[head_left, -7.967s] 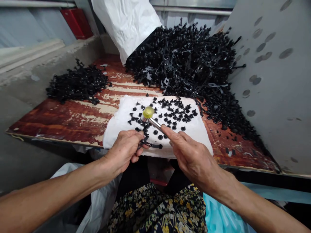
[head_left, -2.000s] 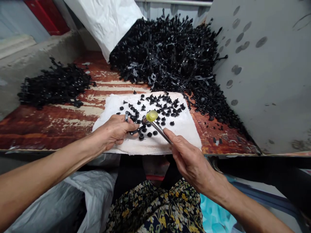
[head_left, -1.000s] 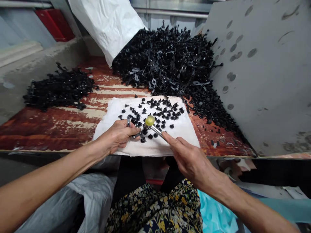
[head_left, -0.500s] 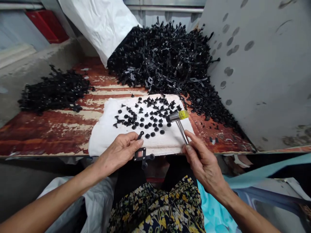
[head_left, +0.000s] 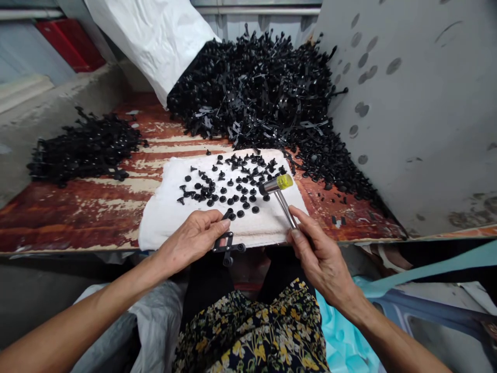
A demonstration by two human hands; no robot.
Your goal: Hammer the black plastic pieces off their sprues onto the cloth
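Between the thumb and fingers of my left hand (head_left: 194, 235) is a black jointed linkage (head_left: 229, 241) with round ends. Its upper end is at one of the small black stemmed discs, and its lower arms hang past the table's front edge. My right hand (head_left: 322, 248) grips the metal handle of a small mallet (head_left: 276, 185), which has one yellow face and one black face. The mallet head is raised over the right side of a white cloth (head_left: 178, 223). Across the cloth lie many loose black stemmed discs (head_left: 240, 213), mostly stem up.
A big heap of black linkages (head_left: 256, 88) fills the back of the worn red table (head_left: 116, 204). A smaller pile (head_left: 85, 147) lies at the left. Loose small black parts (head_left: 330, 160) spread along the grey panel (head_left: 419, 119) at right. A white sack (head_left: 155, 41) stands behind.
The linkage's upper end has come up against a disc near the cloth's front. The view has shifted slightly; the mallet stays raised in my right hand.
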